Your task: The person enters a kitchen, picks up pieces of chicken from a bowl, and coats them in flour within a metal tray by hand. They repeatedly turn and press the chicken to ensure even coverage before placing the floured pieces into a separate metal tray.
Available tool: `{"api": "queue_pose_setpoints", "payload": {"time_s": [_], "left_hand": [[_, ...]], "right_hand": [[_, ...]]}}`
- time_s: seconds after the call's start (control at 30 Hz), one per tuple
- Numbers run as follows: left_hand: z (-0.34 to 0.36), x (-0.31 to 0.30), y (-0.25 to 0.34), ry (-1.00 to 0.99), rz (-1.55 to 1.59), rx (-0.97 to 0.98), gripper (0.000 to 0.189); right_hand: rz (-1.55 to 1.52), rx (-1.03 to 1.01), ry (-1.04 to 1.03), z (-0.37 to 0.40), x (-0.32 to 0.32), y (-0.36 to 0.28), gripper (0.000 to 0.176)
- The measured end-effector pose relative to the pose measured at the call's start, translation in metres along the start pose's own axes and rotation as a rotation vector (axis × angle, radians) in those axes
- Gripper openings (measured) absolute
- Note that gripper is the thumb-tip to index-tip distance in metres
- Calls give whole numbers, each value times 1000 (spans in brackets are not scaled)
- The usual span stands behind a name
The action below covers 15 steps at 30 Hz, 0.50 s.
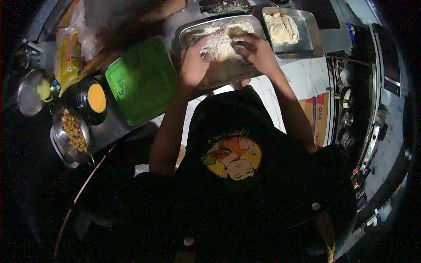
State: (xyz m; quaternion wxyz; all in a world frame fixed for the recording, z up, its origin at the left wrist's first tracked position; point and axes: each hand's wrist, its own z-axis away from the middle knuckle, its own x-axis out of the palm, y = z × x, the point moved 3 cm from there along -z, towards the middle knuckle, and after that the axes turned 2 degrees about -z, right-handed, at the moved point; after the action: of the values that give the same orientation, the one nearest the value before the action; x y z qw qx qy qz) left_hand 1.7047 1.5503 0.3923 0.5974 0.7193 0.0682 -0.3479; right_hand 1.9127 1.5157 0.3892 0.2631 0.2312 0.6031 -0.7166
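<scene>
A metal tray [219,78] holds a heap of white flour [221,41], with a brownish lump [237,32] partly buried at its far side. At the heap's left edge is my left hand [196,61], slightly blurred, thumb and fingers apart. Opposite it, my right hand [255,51] curves over the right side of the flour. Its fingers are bent, with a gap between them and the thumb. Neither hand visibly grips an object. A second metal tray [310,35] on the right contains pale, flour-coated pieces [280,29].
Left of the flour tray lies a green tray or lid [142,79]. Further left are a dark pot [83,101] with yellow-orange contents [97,98], a yellow packet [69,57], and a metal bowl of small, tan, round pieces [74,131]. A cardboard box [316,116] stands below on the right.
</scene>
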Motion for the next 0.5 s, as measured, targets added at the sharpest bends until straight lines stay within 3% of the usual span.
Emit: {"api": "queue_pose_setpoints", "payload": {"time_s": [0.03,0.07,0.1,0.13,0.17,0.2,0.3,0.33,0.37,0.4,0.43,0.47,0.5], "left_hand": [[3,-2,-1,5,37,-62,46],[5,1,-7,-37,60,-146,44],[8,11,-13,-39,59,-154,44],[8,27,-19,-15,-115,-64,45],[9,42,-23,10,-288,28,46],[12,46,-21,193,-304,100,42],[17,45,-35,292,-144,-11,33],[18,37,-24,357,-155,42,23],[21,43,-32,354,-151,33,23],[19,58,-55,216,-61,-171,21],[18,64,-64,75,28,-372,20],[23,65,-67,73,27,-374,20],[28,59,-56,53,-80,-252,20]], "right_hand": [[-3,-2,-3,-2,0,-2,35],[116,-202,42,0,1,-10,39],[236,-405,91,3,2,-16,44],[354,-471,-8,-6,25,12,59],[355,-474,-7,-5,32,17,59],[472,-491,-37,-4,38,15,63],[642,-489,-38,3,32,10,69],[636,-404,-47,5,27,6,67],[628,-317,-56,6,26,5,64],[629,-317,-59,7,31,9,64],[635,-341,-209,8,44,14,60],[636,-362,-362,11,55,20,56],[634,-360,-364,14,52,18,56]]}}
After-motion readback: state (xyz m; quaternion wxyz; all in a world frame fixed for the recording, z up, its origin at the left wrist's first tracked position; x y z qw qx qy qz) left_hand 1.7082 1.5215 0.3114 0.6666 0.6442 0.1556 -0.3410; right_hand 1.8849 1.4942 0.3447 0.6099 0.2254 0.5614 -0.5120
